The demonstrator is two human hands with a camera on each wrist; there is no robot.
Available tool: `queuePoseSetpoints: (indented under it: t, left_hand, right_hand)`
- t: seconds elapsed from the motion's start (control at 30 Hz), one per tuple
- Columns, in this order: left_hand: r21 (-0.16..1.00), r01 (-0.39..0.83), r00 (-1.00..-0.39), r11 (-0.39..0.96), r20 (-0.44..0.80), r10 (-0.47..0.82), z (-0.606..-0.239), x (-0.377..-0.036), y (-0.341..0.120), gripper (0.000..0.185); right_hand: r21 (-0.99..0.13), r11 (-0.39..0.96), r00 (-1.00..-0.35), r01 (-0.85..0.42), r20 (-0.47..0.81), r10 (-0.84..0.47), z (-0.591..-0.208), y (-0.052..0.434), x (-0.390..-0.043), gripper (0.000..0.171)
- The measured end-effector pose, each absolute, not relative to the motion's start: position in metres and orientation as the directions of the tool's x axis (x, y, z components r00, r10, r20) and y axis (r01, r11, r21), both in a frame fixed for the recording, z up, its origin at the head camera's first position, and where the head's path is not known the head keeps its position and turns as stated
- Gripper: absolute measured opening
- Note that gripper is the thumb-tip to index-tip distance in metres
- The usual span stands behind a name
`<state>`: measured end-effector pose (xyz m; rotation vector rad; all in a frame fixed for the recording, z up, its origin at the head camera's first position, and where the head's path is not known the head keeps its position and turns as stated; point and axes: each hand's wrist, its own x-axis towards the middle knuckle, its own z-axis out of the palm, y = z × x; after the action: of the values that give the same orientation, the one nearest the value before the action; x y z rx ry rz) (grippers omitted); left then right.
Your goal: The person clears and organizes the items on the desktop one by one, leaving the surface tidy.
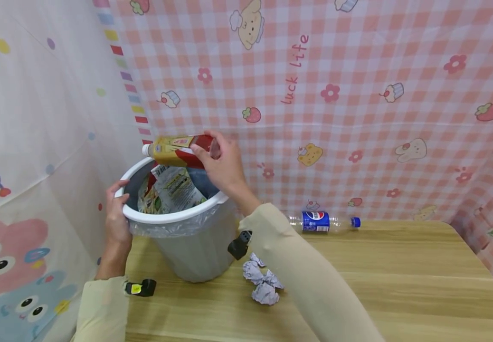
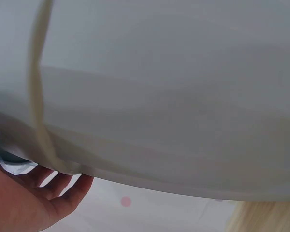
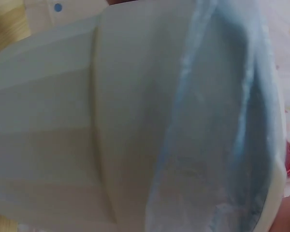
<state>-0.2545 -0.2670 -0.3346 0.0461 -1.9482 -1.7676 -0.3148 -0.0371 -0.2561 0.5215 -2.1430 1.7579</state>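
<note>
Right hand (image 1: 222,164) grasps bottle (image 1: 178,149) sideways above bin (image 1: 174,219); left hand (image 1: 116,213) grips bin rim, steadying; drop step in hand; next likely needs fingers released over opening.

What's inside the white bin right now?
The bin has a clear liner and holds crumpled printed wrappers near its rim. Anything beneath them is covered. The right hand holds a bottle above the opening.
</note>
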Motion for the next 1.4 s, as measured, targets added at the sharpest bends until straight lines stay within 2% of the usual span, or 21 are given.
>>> queuePoseSetpoints:
  t: [0.13, 0.33, 0.53, 0.87, 1.13, 1.4]
  left_hand:
    - [0.938, 0.316, -0.870, 0.144, 0.347, -0.349, -0.3348, -0.2550, -0.2668, 0.044]
    - [0.932, 0.338, -0.862, 0.133, 0.364, -0.354, -0.3345, -0.2563, -0.2670, 0.045]
    - [0.930, 0.347, -0.855, 0.120, 0.366, -0.368, -0.3348, -0.2566, -0.2670, 0.045]
    - [0.929, 0.352, -0.851, 0.115, 0.369, -0.373, -0.3349, -0.2573, -0.2675, 0.044]
    - [0.927, 0.363, -0.851, 0.100, 0.373, -0.370, -0.3324, -0.2565, -0.2662, 0.045]
    - [0.924, 0.366, -0.848, 0.108, 0.379, -0.371, -0.3334, -0.2574, -0.2662, 0.045]
  right_hand:
    - [-0.851, 0.241, -0.883, -0.466, 0.466, -0.061, -0.2581, -0.0400, -0.3132, 0.048]
    - [-0.837, 0.363, -0.909, -0.410, 0.409, -0.082, -0.2582, -0.0431, -0.3105, 0.052]
    - [-0.812, 0.419, -0.909, -0.408, 0.404, -0.102, -0.2607, -0.0449, -0.3089, 0.054]
    - [-0.660, 0.574, -0.867, -0.484, 0.450, -0.214, -0.2634, -0.0433, -0.3093, 0.049]
    - [-0.552, 0.681, -0.869, -0.482, 0.401, -0.290, -0.2625, -0.0441, -0.3079, 0.056]
    - [-0.489, 0.745, -0.887, -0.454, 0.331, -0.323, -0.2616, -0.0446, -0.3065, 0.063]
